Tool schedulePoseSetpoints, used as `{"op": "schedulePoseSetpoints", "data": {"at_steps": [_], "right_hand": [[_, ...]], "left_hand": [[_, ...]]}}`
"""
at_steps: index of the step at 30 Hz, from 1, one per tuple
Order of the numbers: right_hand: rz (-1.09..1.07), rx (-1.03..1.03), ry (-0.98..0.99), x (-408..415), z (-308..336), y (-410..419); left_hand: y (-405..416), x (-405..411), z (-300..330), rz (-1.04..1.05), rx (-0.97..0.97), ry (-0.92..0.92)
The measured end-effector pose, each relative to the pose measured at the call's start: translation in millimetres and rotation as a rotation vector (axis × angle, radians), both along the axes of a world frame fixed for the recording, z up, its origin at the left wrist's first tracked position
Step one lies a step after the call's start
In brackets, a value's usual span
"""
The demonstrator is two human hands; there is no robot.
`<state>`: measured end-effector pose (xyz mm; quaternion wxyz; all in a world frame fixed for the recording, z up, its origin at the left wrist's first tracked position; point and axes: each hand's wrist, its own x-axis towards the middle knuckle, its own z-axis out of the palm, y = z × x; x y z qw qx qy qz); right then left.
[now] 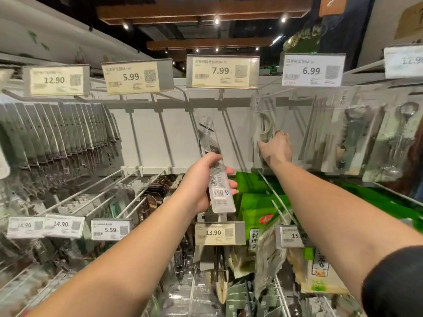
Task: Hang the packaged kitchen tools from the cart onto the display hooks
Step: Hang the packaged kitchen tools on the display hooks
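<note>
Left hand (201, 181) grips long clear-plastic tool package (215, 170), raised before white pegboard wall (146, 131). Right hand (275, 148) clasps hanging peeler package (265, 124) under 6.99 price tag (312, 70). Dark ceiling, wooden beams (201, 9), spotlights

Grey package (215, 170), green bags (254, 202)

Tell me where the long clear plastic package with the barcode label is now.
The long clear plastic package is at the centre of the head view, gripped by the left hand, below the 7.99 price tag.
</note>
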<state>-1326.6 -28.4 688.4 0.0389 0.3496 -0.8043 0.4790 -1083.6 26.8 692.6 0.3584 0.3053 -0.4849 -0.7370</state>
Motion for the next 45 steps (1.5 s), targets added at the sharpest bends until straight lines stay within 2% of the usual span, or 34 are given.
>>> {"op": "schedulePoseSetpoints", "data": {"at_steps": [12, 21, 25, 28, 31, 33, 37, 42, 45], "right_hand": [[0.017, -0.018, -0.015, -5, 0, -12], [0.056, 0.006, -0.091, 13, 7, 15], [0.237, -0.142, -0.171, 47, 15, 57], [0.433, -0.196, -0.136, 84, 16, 106], [0.669, -0.192, -0.174, 120, 7, 152], [0.725, -0.110, -0.154, 139, 0, 175], [0.596, -0.042, -0.041, 149, -9, 204], [0.449, -0.102, -0.118, 137, -18, 231], [0.443, -0.108, -0.190, 127, -25, 242]], "left_hand": [[-1, -7, 0, -0.009, -0.013, -0.064], [13, 7, 3, 0.005, -0.045, -0.079], [21, 14, 5, 0.014, -0.063, -0.020], [33, 20, 5, 0.045, -0.088, -0.025], [49, 21, 4, 0.070, -0.135, -0.052], [58, 20, 3, 0.075, -0.158, -0.051], [74, 14, -2, 0.000, -0.192, -0.061], [101, 16, -5, -0.109, -0.178, -0.018], [103, 13, -11, -0.125, -0.259, -0.063]]}}
